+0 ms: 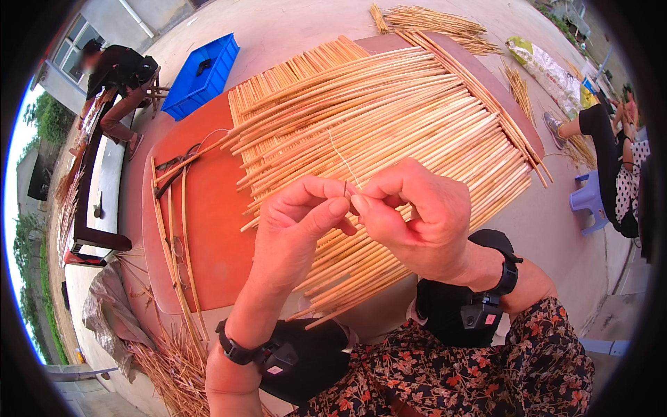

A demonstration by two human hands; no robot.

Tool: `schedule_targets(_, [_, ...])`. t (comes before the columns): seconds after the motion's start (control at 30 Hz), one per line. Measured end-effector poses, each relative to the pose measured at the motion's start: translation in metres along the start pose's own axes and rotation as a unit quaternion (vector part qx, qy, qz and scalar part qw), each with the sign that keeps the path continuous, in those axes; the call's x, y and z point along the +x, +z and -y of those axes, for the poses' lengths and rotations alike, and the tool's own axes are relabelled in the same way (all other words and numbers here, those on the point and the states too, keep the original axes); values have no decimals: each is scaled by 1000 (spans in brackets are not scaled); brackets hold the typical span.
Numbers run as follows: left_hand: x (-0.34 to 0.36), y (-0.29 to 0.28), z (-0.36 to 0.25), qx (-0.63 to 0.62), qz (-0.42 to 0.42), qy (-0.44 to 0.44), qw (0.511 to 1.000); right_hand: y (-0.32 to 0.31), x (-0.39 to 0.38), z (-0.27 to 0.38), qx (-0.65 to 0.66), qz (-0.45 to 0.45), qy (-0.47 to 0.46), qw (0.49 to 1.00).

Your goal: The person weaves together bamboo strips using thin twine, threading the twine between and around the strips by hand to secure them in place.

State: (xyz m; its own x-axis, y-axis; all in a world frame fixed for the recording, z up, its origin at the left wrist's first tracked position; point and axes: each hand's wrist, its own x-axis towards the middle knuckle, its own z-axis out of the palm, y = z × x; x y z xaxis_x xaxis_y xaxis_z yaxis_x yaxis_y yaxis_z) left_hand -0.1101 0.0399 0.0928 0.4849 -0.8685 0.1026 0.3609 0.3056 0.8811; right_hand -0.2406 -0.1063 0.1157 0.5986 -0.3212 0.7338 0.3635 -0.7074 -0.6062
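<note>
Above a mat of long straw-coloured reed stalks (389, 132), my two hands meet at the fingertips. My left hand (295, 219) is closed in a pinch on a thin, dark needle (345, 186). The thumb and forefinger of my right hand (420, 215) pinch a pale thread (340, 154), which runs up from the fingers and lies over the stalks. Whether the thread passes through the needle is too small to tell. Black-handled scissors (177, 161) lie on the red tabletop (215, 243), left of the mat.
Loose stalks (170, 243) lie along the table's left edge. A blue crate (201, 76) stands on the floor beyond it. More stalk bundles (445, 28) lie at the far side, near a filled sack (545, 73). A person (121, 83) sits far left; another (618, 153) is at right by a purple stool (589, 201).
</note>
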Motion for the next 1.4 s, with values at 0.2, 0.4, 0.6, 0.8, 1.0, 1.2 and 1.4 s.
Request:
schedule_targets(0.2, [0, 0, 0, 12, 5, 5, 1000, 0, 0, -1, 8, -2, 2, 1000])
schedule_targets(0.4, [-1, 0, -1, 23, 2, 12, 1000, 0, 0, 0, 0, 1, 1, 1000])
schedule_targets(0.6, [-1, 1, -2, 30, 3, 15, 999, -1, 1, 1, -1, 1, 1, 1000])
schedule_targets(0.8, [-1, 1, -2, 36, 5, 19, 999, 0, 1, 1, 12, -4, 6, 1000])
schedule_targets(1.0, [-1, 1, -3, 34, 10, 20, 999, -1, 1, 1, 11, 2, -1, 1000])
schedule_targets(1.2, [-1, 0, -3, 37, 13, 17, 999, -1, 1, 1, 18, 11, 17, 1000])
schedule_targets(1.4, [0, -2, -1, 30, 18, 20, 999, -3, 2, 4, 39, 27, 41, 998])
